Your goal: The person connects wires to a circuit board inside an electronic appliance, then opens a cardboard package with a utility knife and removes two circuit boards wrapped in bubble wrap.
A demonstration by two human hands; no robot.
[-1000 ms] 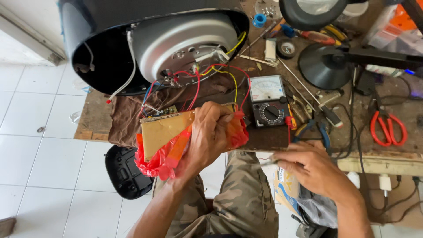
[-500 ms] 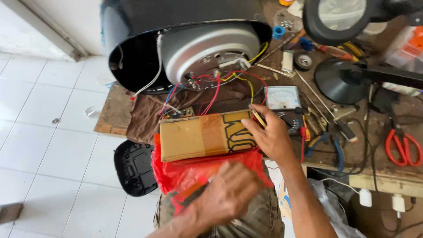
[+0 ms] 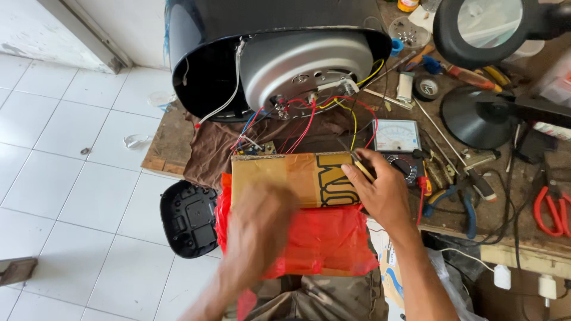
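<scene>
Head view: flat brown cardboard box (image 3: 294, 178) in red plastic bag (image 3: 321, 238) lies on the lap, below the upturned black cooker (image 3: 267, 59).
Left hand (image 3: 259, 229): blurred, now over box; grip unclear.
Right hand (image 3: 380, 190): moved to box's right end, fingers curled, pinching a thin probe (image 3: 361, 166).

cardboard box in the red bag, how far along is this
Done: the rice cooker lies tipped with its base open and its wires out. In hand: the cardboard box sits half out of the red plastic bag; the right hand steadies its end, the blurred left hand is over it. Left: box not yet open.
</scene>
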